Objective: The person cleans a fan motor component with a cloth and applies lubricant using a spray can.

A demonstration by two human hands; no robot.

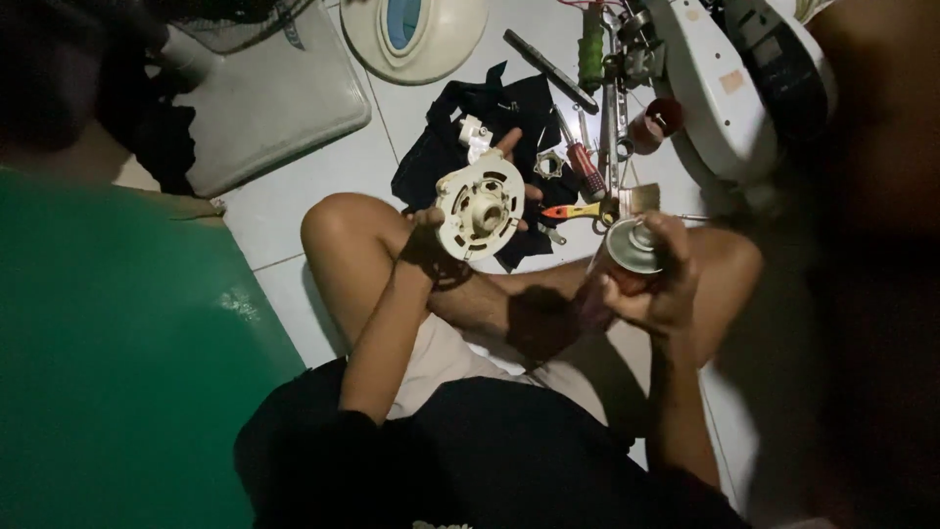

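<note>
My left hand [438, 235] holds up a round cream plastic housing [480, 208] with slots and a central hub, its face turned toward me. My right hand [658, 284] grips a metal spray can [632, 250], its top pointing up and toward the housing. Both hands hover above my crossed bare legs as I sit on the tiled floor. A dark cloth [480, 122] lies on the floor beyond the housing, with a small white part [474, 134] on it.
Screwdrivers [585, 167], a yellow-handled tool [578, 210], a brush [643, 199] and a small jar [654, 123] lie scattered ahead. A white fan body [725, 88] lies at upper right, a round cream base [416, 34] at top, a grey lid [269, 103] upper left, a green surface [117, 353] at left.
</note>
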